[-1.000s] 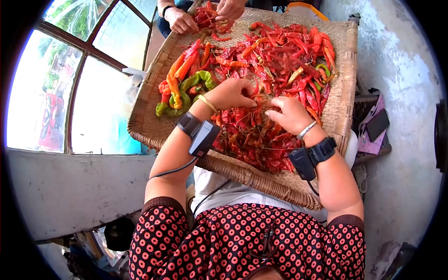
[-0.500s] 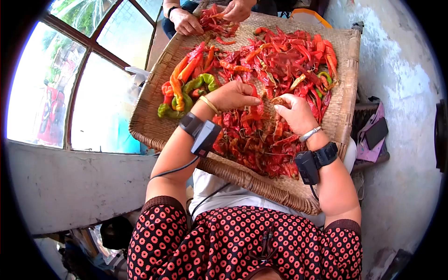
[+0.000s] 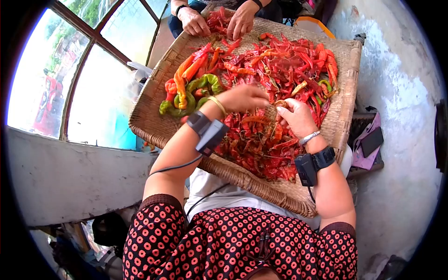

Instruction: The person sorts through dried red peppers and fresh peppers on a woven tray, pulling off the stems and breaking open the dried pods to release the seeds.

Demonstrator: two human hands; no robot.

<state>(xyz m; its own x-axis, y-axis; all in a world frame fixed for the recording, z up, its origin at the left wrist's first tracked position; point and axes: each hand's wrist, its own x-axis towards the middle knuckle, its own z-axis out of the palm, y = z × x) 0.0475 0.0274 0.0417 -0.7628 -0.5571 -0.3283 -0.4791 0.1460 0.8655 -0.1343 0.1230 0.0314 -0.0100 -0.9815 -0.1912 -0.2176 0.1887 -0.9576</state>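
Observation:
My left hand [image 3: 245,97] is over the red peppers in the woven tray [image 3: 144,119], its fingers blurred by motion. Close on its right, my right hand [image 3: 298,117] pinches a small brownish-orange dried pepper [image 3: 280,103] between thumb and fingers. Shrivelled dark red peppers [image 3: 254,144] lie below both hands, and a larger heap of bright red ones [image 3: 298,60] spreads above them. Whether my left fingers hold anything is too smeared to tell.
Green peppers [image 3: 186,108] and orange peppers [image 3: 179,79] lie at the tray's left. Across the tray, another person's two hands [image 3: 240,21] touch red peppers. A phone [image 3: 372,142] rests on pink cloth at the right, beside the wall.
My left hand has moved slightly right and its fingers have blurred. My right hand keeps its pinch. The other person's hands have come lower, nearer the heap.

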